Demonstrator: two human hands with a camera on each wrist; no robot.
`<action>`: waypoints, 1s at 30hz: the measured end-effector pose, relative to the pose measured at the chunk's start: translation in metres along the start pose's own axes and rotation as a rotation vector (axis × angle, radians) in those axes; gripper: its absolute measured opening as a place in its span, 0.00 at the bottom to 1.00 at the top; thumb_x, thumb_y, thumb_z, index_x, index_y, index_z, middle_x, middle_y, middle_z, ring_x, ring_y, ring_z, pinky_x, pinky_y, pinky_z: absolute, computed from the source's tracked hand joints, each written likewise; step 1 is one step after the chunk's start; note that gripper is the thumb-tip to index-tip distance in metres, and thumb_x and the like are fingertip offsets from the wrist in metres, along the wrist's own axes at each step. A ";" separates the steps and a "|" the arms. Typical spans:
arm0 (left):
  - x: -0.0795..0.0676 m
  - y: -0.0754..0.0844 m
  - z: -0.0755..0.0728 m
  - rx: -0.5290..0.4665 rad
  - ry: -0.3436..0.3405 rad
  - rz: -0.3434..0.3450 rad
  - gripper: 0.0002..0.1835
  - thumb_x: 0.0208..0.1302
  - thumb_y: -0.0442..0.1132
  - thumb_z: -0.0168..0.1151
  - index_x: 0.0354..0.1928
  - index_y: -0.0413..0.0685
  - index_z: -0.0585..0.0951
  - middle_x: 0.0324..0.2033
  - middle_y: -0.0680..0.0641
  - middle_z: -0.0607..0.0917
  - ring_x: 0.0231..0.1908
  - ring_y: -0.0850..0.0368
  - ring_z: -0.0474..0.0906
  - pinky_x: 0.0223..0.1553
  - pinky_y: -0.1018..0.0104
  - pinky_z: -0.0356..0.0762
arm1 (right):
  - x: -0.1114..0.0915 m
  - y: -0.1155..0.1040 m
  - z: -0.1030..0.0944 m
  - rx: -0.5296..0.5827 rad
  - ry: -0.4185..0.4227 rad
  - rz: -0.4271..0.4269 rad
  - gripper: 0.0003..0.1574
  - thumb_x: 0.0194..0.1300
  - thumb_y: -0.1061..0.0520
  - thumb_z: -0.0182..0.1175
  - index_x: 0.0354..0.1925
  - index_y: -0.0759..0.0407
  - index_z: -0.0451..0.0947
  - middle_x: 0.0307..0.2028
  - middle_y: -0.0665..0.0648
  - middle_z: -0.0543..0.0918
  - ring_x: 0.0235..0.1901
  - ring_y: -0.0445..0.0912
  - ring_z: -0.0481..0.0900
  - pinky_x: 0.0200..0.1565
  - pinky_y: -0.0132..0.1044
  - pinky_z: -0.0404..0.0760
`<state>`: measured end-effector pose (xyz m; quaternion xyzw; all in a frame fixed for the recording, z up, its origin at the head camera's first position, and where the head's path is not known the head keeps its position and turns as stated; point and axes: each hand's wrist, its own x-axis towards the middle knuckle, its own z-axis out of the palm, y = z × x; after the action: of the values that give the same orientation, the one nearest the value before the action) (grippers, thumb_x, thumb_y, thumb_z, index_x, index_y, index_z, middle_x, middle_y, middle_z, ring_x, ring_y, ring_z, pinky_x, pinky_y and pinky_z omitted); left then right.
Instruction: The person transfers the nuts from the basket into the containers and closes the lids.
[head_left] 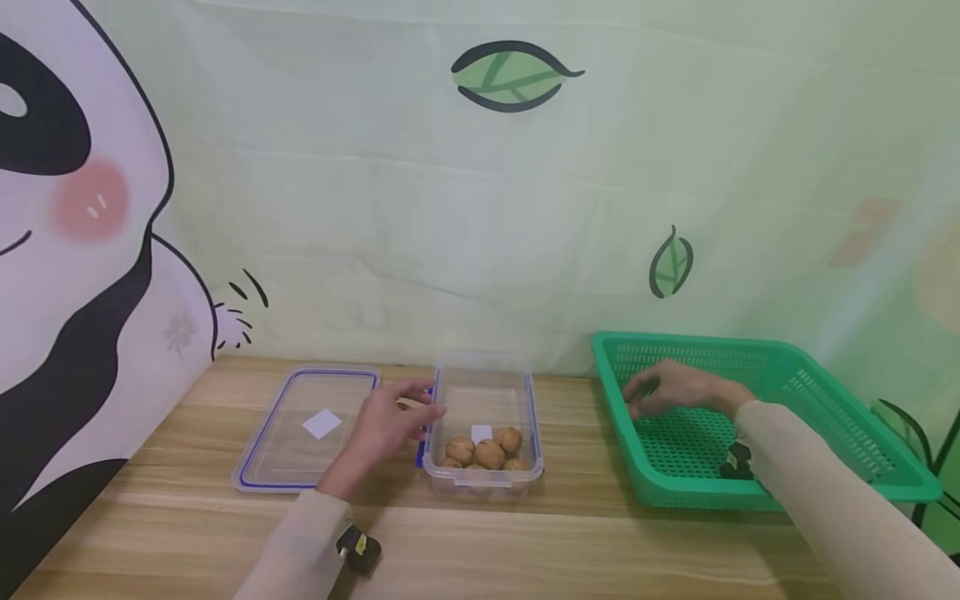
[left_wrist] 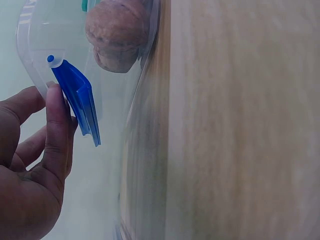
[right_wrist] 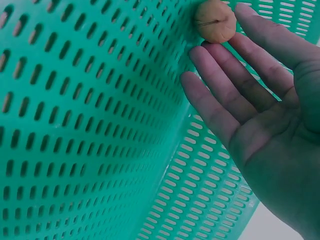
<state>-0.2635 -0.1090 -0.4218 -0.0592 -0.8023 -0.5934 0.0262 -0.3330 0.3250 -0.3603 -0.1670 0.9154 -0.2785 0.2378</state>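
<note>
My left hand is at the left side of a clear plastic food container. Its thumb and fingers pinch the rim beside a blue latch that hangs unclipped. Several walnuts lie at the container's near end, around a small white label. My right hand reaches into a green plastic basket, close to its left wall. In the right wrist view, a walnut sits at its fingertips, the thumb on one side and the fingers on the other; the head view hides this walnut.
A clear lid with a blue seal and a white label lies flat left of the container. All of it stands on a wooden table, against a printed cloth backdrop. The basket's walls are slotted and raised.
</note>
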 end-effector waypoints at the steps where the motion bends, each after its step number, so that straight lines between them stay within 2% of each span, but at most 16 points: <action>1: 0.000 0.000 0.000 0.002 -0.001 0.001 0.26 0.58 0.36 0.71 0.59 0.42 0.77 0.43 0.42 0.82 0.25 0.53 0.83 0.30 0.57 0.86 | 0.000 0.000 0.000 0.009 0.000 0.002 0.25 0.62 0.53 0.66 0.55 0.60 0.78 0.49 0.57 0.82 0.47 0.50 0.81 0.50 0.50 0.82; 17: 0.000 0.002 -0.002 0.003 -0.001 0.001 0.26 0.58 0.37 0.71 0.59 0.41 0.78 0.42 0.43 0.82 0.25 0.54 0.82 0.29 0.60 0.86 | 0.006 -0.006 0.001 -0.034 -0.004 0.001 0.19 0.61 0.56 0.65 0.51 0.61 0.80 0.40 0.53 0.85 0.43 0.49 0.82 0.48 0.47 0.82; 24: -0.001 0.002 -0.002 0.009 -0.002 -0.013 0.26 0.58 0.37 0.71 0.59 0.42 0.77 0.43 0.43 0.82 0.25 0.54 0.83 0.30 0.57 0.86 | 0.006 -0.004 0.001 -0.037 -0.003 -0.005 0.20 0.61 0.57 0.65 0.52 0.62 0.80 0.41 0.53 0.85 0.43 0.49 0.82 0.48 0.48 0.82; 30: -0.001 0.003 -0.002 0.007 -0.001 -0.020 0.27 0.58 0.36 0.71 0.59 0.42 0.77 0.43 0.42 0.82 0.25 0.54 0.83 0.30 0.56 0.86 | 0.000 -0.006 -0.003 -0.060 0.043 -0.012 0.20 0.63 0.55 0.64 0.52 0.59 0.80 0.46 0.54 0.83 0.46 0.50 0.81 0.51 0.53 0.80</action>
<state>-0.2620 -0.1099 -0.4182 -0.0517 -0.8050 -0.5906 0.0200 -0.3338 0.3214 -0.3549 -0.1737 0.9272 -0.2559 0.2114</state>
